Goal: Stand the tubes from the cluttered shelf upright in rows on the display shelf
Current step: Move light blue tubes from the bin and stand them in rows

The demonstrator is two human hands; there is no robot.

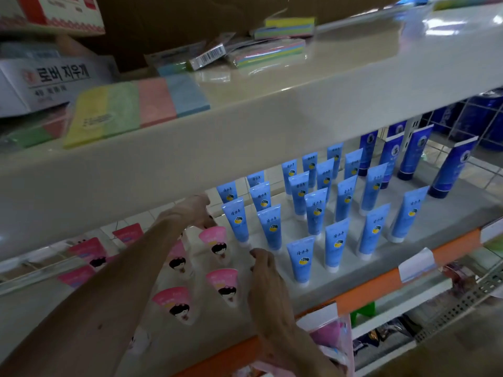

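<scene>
Mid-frame, the left hand pinches the rear pink tube; the right hand, loosely curled and empty, could knock the nearest blue tube, toppling neighbours.

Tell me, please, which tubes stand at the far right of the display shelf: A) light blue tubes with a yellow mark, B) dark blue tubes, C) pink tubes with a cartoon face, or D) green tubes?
B: the dark blue tubes stand furthest right, beyond the rows of light blue tubes, while the pink tubes are at the left.
</scene>
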